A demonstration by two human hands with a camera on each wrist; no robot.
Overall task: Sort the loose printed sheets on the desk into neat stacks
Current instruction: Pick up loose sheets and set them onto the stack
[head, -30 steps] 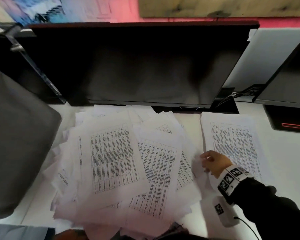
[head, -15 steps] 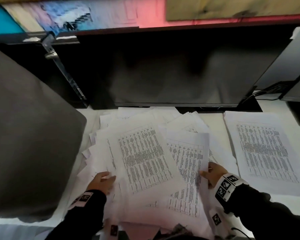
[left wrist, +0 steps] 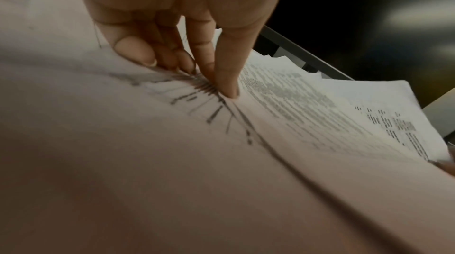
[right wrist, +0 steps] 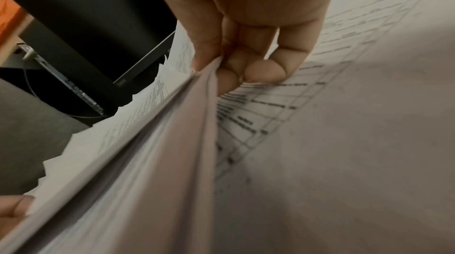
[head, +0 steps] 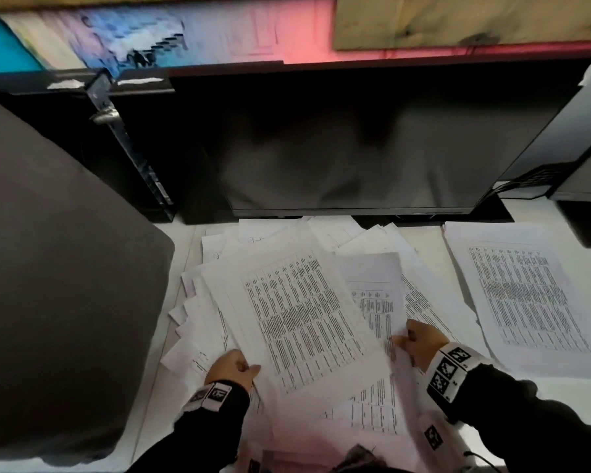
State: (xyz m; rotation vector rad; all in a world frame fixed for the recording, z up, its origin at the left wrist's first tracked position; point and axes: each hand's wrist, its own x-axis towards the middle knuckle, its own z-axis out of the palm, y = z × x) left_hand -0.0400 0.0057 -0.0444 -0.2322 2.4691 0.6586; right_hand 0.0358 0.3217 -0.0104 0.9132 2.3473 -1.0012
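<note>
We see the loose sheets, white pages printed with dense tables, fanned in a messy pile at the middle of the white desk. Our left hand pinches the pile's near-left edge, thumb on top and fingers curled beneath; our right hand clamps a bundle of pages at the near-right edge (thumb above, fingers below). A tidier stack lies flat to the right, apart from the pile. A dark monitor stands just behind the papers, and a grey cushion-like shape crowds the desk's left side.
</note>
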